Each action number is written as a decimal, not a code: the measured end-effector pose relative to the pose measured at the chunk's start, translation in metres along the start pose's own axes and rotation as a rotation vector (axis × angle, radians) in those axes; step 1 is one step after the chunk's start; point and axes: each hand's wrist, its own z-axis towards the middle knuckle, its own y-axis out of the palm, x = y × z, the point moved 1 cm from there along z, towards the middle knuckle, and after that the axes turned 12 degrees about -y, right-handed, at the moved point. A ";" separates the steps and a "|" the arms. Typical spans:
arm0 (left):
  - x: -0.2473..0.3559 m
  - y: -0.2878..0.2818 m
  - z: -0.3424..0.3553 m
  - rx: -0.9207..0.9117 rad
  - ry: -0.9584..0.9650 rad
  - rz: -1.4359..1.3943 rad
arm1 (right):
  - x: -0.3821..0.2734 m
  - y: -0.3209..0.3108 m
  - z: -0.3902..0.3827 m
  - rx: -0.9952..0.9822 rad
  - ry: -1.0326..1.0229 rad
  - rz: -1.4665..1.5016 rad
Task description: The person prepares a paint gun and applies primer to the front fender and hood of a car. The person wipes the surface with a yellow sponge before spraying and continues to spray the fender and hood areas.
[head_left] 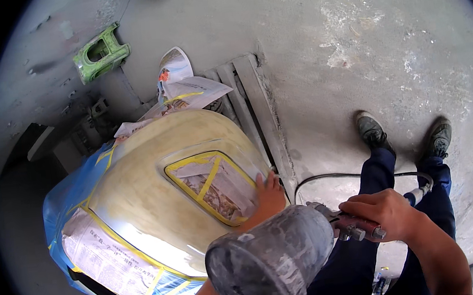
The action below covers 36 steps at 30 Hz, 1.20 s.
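Beige, smoothly curved vehicle body panel [150, 148] at the scene's left, under an open bare left hand [269, 195].

The left hand lies flat with fingers spread on the panel's right edge, grasping nothing, perhaps for steadiness; the bare right hand [386, 212] curls around a red-and-silver metal spray gun [359, 222], seemingly bearing the weight of its bulky, grey-smeared cylindrical cup [277, 258] on the near side. Whether a finger presses the trigger, I cannot tell. Crinkled printed newspaper [232, 187] and yellow tape [209, 179] cover a rounded four-sided recess [233, 164], apparently shielding it; glossy blue plastic film [58, 206] wraps the left side likewise. A flexible black hose [332, 176] curves beyond the gun, above rough grey concrete floor [312, 99].
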 end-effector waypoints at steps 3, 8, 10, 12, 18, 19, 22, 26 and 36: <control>-0.015 -0.031 -0.025 0.074 0.151 -0.295 | 0.002 0.005 -0.017 0.077 0.010 -0.090; -0.193 -0.117 -0.095 0.366 -0.443 -0.142 | -0.015 0.012 -0.018 0.019 -0.050 -0.088; -0.234 -0.113 -0.120 0.301 -0.529 -0.058 | -0.026 0.017 -0.014 -0.038 -0.077 -0.080; -0.245 -0.111 -0.131 0.317 -0.472 -0.086 | -0.030 0.028 -0.018 -0.026 -0.121 -0.063; -0.170 -0.095 -0.159 0.347 -0.495 0.047 | -0.037 0.031 -0.039 -0.110 -0.125 -0.015; -0.157 -0.088 -0.164 0.329 -0.478 0.044 | -0.037 0.030 -0.043 -0.129 -0.116 -0.019; -0.116 -0.048 -0.179 0.301 -0.415 0.030 | -0.037 0.026 -0.056 -0.161 -0.107 -0.022; -0.054 -0.004 -0.199 0.282 -0.345 -0.029 | -0.038 0.026 -0.070 -0.200 -0.105 -0.015; 0.001 0.014 -0.182 0.003 -0.216 -0.226 | -0.049 0.052 -0.101 -0.173 -0.145 -0.016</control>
